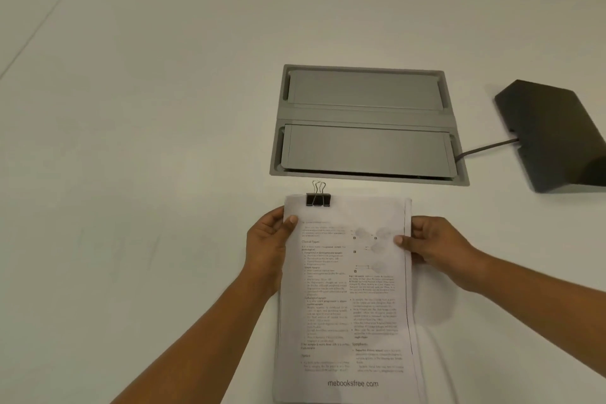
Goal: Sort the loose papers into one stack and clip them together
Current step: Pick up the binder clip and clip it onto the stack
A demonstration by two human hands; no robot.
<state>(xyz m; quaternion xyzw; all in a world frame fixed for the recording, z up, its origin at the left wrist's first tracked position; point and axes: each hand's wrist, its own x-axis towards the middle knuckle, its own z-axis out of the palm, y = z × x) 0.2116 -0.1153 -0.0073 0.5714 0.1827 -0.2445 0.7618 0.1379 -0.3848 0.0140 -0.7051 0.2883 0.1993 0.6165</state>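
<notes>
A stack of printed papers [347, 305] sits in front of me, its top page full of text with small figures. A black binder clip [318, 198] with silver handles grips the stack's top edge near the left corner. My left hand [267, 244] holds the stack's left edge, thumb on the top page. My right hand [436, 246] holds the right edge, thumb also on the page. The sheets' right edges are slightly uneven.
The white table [147, 141] spreads all round. A grey recessed cable box [365, 123] with two flaps lies just beyond the stack. A dark wedge-shaped device [554, 134] with a cable stands at the right.
</notes>
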